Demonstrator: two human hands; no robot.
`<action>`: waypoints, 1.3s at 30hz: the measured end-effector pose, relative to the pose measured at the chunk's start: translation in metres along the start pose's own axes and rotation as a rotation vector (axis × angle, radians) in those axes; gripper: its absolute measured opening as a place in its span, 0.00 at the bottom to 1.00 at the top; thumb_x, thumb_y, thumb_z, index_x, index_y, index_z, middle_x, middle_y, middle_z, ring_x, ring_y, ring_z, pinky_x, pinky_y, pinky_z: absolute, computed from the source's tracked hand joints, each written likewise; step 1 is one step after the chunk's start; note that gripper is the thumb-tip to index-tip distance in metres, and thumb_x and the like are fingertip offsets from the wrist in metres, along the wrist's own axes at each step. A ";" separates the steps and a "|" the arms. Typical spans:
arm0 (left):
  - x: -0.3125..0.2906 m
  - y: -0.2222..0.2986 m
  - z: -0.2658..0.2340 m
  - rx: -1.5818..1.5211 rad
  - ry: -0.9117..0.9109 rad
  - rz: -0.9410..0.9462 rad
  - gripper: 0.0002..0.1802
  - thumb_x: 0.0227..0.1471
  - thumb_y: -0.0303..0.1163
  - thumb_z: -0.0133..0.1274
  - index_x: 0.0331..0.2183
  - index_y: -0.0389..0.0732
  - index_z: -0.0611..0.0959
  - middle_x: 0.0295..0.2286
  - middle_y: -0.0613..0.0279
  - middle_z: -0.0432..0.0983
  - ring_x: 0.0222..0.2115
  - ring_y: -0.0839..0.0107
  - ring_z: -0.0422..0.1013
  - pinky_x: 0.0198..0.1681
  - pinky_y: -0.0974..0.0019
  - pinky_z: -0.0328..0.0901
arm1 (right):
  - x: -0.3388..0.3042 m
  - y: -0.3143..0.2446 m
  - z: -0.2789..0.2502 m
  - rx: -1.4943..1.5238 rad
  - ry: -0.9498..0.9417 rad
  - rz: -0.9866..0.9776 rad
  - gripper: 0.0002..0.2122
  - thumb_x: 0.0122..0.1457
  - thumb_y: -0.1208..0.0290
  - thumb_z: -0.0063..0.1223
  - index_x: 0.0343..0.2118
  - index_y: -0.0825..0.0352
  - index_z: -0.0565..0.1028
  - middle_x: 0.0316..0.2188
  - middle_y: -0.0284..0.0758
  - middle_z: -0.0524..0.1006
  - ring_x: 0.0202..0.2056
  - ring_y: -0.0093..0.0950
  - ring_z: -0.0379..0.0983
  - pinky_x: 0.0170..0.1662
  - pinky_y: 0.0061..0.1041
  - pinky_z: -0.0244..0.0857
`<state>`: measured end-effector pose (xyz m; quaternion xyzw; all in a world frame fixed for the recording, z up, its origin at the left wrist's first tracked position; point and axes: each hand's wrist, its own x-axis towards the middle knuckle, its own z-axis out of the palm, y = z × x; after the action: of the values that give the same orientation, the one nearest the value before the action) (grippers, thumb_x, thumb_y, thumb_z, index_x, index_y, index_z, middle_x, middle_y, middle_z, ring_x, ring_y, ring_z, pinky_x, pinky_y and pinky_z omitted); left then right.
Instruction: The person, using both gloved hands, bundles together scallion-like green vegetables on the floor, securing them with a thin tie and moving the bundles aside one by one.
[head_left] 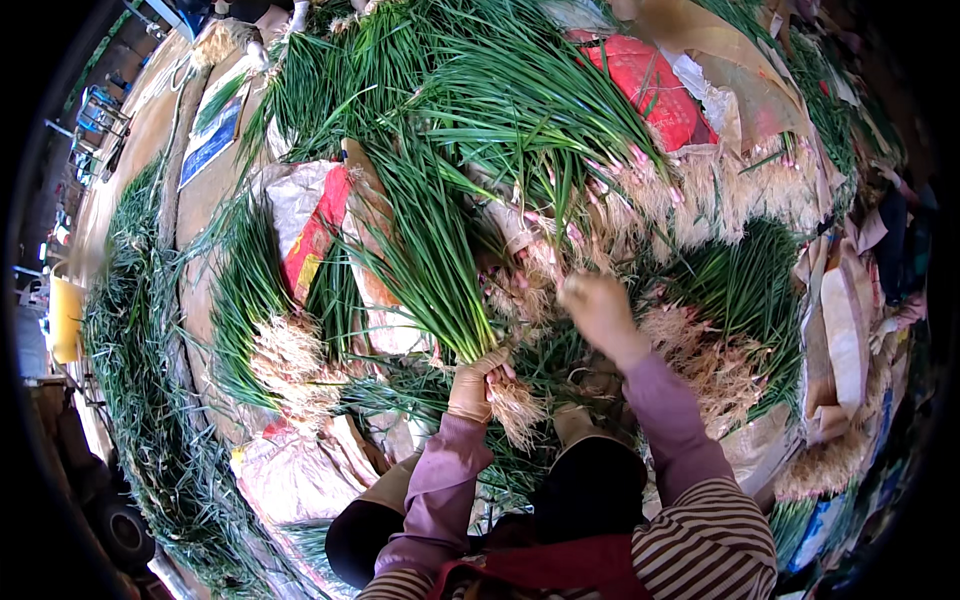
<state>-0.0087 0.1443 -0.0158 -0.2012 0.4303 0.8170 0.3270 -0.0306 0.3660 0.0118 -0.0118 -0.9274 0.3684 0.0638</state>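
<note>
My left hand (pixel 470 391) is closed around the lower stalks of a bunch of scallions (pixel 440 290). The bunch's long green leaves lean up and to the left, while its pale roots (pixel 517 408) stick out to the right of my fist. To the right, my right hand (pixel 597 312) is slightly blurred, with its fingers curled in at the root ends of more scallions (pixel 540 262). Whatever is between those fingers is too small to make out. A large heap of scallions (pixel 520 100) spreads beyond both hands, its roots turned toward me.
Rooted scallion bundles lie at the left (pixel 290 360) and right (pixel 720 350). Red-and-white sacks (pixel 315 235), a red sack (pixel 650 90) and a pale crumpled sack (pixel 305 470) are spread among them. Loose leaves (pixel 140 380) line the far left, near a yellow container (pixel 66 318).
</note>
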 end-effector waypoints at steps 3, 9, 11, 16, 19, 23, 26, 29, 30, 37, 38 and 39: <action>0.007 -0.006 -0.005 -0.070 -0.092 -0.109 0.09 0.45 0.26 0.52 0.30 0.28 0.77 0.22 0.54 0.75 0.20 0.74 0.69 0.24 0.77 0.64 | -0.060 -0.015 0.024 0.169 -0.291 -0.255 0.08 0.53 0.64 0.51 0.26 0.63 0.75 0.17 0.39 0.70 0.19 0.32 0.68 0.26 0.28 0.62; 0.002 -0.009 0.020 -0.109 -0.075 -0.112 0.05 0.45 0.24 0.52 0.26 0.32 0.76 0.18 0.55 0.71 0.19 0.67 0.69 0.23 0.68 0.66 | -0.045 0.010 0.043 1.081 -0.314 0.466 0.16 0.54 0.60 0.53 0.32 0.73 0.75 0.24 0.29 0.74 0.26 0.17 0.67 0.29 0.20 0.62; 0.005 -0.009 0.016 -0.067 -0.068 -0.080 0.05 0.45 0.24 0.52 0.26 0.33 0.76 0.17 0.55 0.71 0.18 0.67 0.69 0.22 0.67 0.66 | -0.033 0.008 0.057 1.199 -0.307 0.424 0.14 0.54 0.64 0.54 0.32 0.74 0.75 0.24 0.29 0.75 0.25 0.17 0.67 0.28 0.20 0.62; 0.008 -0.018 0.011 0.055 0.065 -0.084 0.08 0.48 0.30 0.52 0.24 0.35 0.76 0.16 0.59 0.71 0.16 0.72 0.68 0.21 0.72 0.65 | -0.035 -0.010 0.057 0.527 -0.064 0.147 0.06 0.48 0.73 0.52 0.26 0.72 0.73 0.20 0.42 0.73 0.22 0.31 0.71 0.27 0.27 0.64; 0.001 -0.020 0.014 -0.026 0.028 0.047 0.09 0.49 0.32 0.51 0.25 0.35 0.77 0.16 0.59 0.71 0.16 0.73 0.68 0.22 0.74 0.65 | -0.016 0.017 0.046 -0.156 0.089 0.123 0.07 0.49 0.71 0.50 0.25 0.71 0.74 0.22 0.44 0.73 0.25 0.40 0.71 0.29 0.33 0.65; -0.014 -0.012 0.010 -0.123 0.046 0.136 0.12 0.47 0.32 0.54 0.27 0.30 0.78 0.18 0.57 0.72 0.18 0.69 0.69 0.23 0.72 0.64 | 0.023 0.001 0.001 -0.344 -0.396 0.147 0.09 0.51 0.68 0.51 0.29 0.70 0.74 0.21 0.42 0.74 0.24 0.35 0.73 0.28 0.32 0.66; 0.000 -0.022 0.004 -0.139 -0.017 0.147 0.12 0.44 0.31 0.55 0.28 0.30 0.77 0.18 0.57 0.72 0.19 0.68 0.70 0.26 0.69 0.66 | 0.064 0.033 -0.002 -0.550 0.020 0.159 0.10 0.52 0.66 0.52 0.29 0.69 0.75 0.21 0.39 0.75 0.23 0.28 0.73 0.27 0.29 0.66; 0.002 -0.018 0.009 -0.091 0.002 0.051 0.12 0.45 0.29 0.54 0.31 0.30 0.77 0.21 0.57 0.74 0.20 0.69 0.71 0.26 0.71 0.66 | 0.078 0.064 0.009 -0.671 -0.084 0.167 0.09 0.52 0.67 0.52 0.30 0.69 0.75 0.20 0.37 0.75 0.21 0.26 0.72 0.26 0.28 0.66; 0.003 -0.015 0.001 -0.087 -0.013 0.050 0.13 0.45 0.30 0.54 0.31 0.29 0.78 0.21 0.56 0.75 0.20 0.70 0.72 0.26 0.72 0.67 | 0.068 0.046 0.009 -0.524 -0.118 0.180 0.09 0.52 0.68 0.52 0.31 0.68 0.75 0.20 0.37 0.75 0.21 0.26 0.72 0.25 0.27 0.66; 0.006 -0.017 0.004 -0.079 -0.041 -0.009 0.11 0.45 0.28 0.53 0.30 0.30 0.78 0.22 0.55 0.75 0.20 0.70 0.71 0.27 0.70 0.68 | -0.031 -0.024 0.009 0.349 -0.470 0.237 0.10 0.53 0.67 0.52 0.34 0.68 0.76 0.20 0.38 0.76 0.19 0.25 0.69 0.27 0.26 0.63; 0.005 -0.018 0.005 -0.089 -0.055 -0.007 0.11 0.45 0.28 0.53 0.31 0.30 0.77 0.24 0.55 0.75 0.20 0.70 0.71 0.27 0.70 0.68 | -0.031 -0.027 0.011 0.368 -0.461 0.247 0.11 0.53 0.67 0.52 0.35 0.69 0.76 0.21 0.39 0.77 0.19 0.25 0.69 0.26 0.26 0.62; 0.005 -0.021 0.006 -0.104 -0.062 -0.019 0.11 0.45 0.28 0.53 0.31 0.30 0.77 0.24 0.54 0.75 0.21 0.70 0.71 0.27 0.69 0.68 | -0.029 -0.023 0.015 0.423 -0.374 0.261 0.11 0.53 0.67 0.52 0.34 0.69 0.76 0.21 0.39 0.77 0.20 0.25 0.69 0.27 0.26 0.62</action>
<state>0.0021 0.1595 -0.0276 -0.1967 0.3749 0.8410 0.3368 -0.0036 0.3370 0.0132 -0.0494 -0.8166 0.5539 -0.1546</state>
